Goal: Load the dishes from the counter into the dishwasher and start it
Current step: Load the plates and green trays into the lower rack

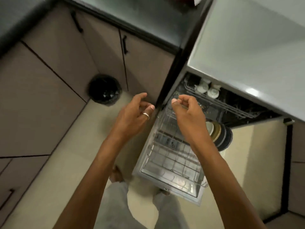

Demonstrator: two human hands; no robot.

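A row of round plates (219,133), white, pale yellow and black, stands on edge at the right edge of the silver wire lower rack (168,154). The rest of that rack looks bare. It is pulled out over the lowered steel door (166,187) of the open dishwasher (257,111). Several small white cups (207,90) sit at the far left corner of the dark upper wire rack (222,104), which lies mostly under the pale grey countertop (247,47).

Above the lower rack's far end hover the person's two hands. The left hand (133,116), wearing a ring, and the right hand (188,111) both have loosely curled fingers and hold nothing.

Risks, as a judgement: a hard shove on the lower rack could rattle the upright plates against each other and chip them. The person's bare feet (116,174) stand beside the door's near edge, so a careless step could catch a shin. Closing the door before the rack is fully in would jam it. The countertop in view shows no dishes, so some may be missed.

A round black bin (104,90) sits in the floor corner by beige cabinets (41,96).
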